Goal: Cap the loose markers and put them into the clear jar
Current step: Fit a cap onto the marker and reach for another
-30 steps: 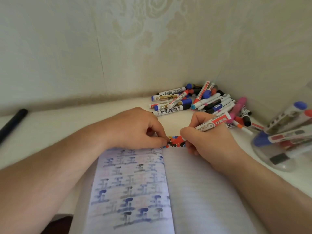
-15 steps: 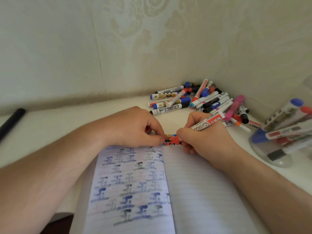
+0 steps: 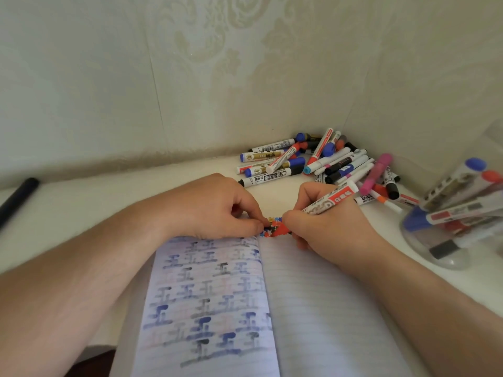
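My right hand [image 3: 324, 227] grips a white marker with a red label [image 3: 330, 198], its white end pointing up and right. A red cap [image 3: 280, 231] sits at the marker's lower end, over the top edge of an open notebook [image 3: 313, 308]. My left hand [image 3: 217, 206] pinches the cap's left end with thumb and forefinger, beside a speckled patterned edge. The clear jar [image 3: 446, 257] stands at the right with several capped markers leaning in it. A pile of loose markers [image 3: 326, 164] lies in the far corner.
A pink marker [image 3: 377, 172] tops the pile's right side. A black pen [image 3: 16, 200] lies at the far left of the white table [image 3: 95, 191]. Walls close the back and right. The notebook's left page shows ink bleeding through.
Both hands stay together at the notebook's top edge, the fingertips a little closer. The view has shifted slightly; the pile and jar have not moved.
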`<state>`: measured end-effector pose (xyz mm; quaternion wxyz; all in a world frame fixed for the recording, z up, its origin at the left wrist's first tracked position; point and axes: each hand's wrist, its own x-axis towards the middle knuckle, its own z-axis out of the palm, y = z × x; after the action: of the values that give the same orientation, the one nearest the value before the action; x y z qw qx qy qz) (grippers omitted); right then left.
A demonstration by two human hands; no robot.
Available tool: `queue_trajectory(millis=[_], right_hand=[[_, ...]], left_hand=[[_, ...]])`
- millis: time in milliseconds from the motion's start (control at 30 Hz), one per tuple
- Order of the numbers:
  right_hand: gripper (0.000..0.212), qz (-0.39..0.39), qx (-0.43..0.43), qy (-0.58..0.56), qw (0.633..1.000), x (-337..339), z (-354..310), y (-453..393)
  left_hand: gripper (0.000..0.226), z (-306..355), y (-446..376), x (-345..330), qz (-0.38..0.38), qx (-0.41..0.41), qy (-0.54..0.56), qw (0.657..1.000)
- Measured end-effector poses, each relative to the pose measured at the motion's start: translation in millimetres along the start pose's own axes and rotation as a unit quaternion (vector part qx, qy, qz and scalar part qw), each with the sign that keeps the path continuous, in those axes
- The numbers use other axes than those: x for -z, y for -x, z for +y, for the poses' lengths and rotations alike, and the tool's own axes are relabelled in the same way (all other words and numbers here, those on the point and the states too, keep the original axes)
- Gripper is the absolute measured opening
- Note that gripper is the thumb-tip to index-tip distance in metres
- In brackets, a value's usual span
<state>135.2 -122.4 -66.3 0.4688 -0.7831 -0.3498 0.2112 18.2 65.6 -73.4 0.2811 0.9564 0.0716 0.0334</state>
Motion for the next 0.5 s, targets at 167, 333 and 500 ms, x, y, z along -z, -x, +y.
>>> queue_trajectory(millis=[167,333,500], right_hand=[[0.024,0.009,0.010,-0.018,1.000,0.9,2.1,-1.7],[0.026,-0.011,-0.006,-0.008,1.000,1.3,2.1,-1.5],[0.027,0.011,-0.001,-0.031,0.999,1.3,3.6,-3.3]], left_hand=[[0.013,-0.3,0.2,0.3,-0.002,-0.001,0.001,1.000],[0.011,0.5,-0.3,0.1,0.001,0.000,0.001,1.000],[0.011,1.3,0.3,0.1,-0.005,0.004,0.000,1.000]])
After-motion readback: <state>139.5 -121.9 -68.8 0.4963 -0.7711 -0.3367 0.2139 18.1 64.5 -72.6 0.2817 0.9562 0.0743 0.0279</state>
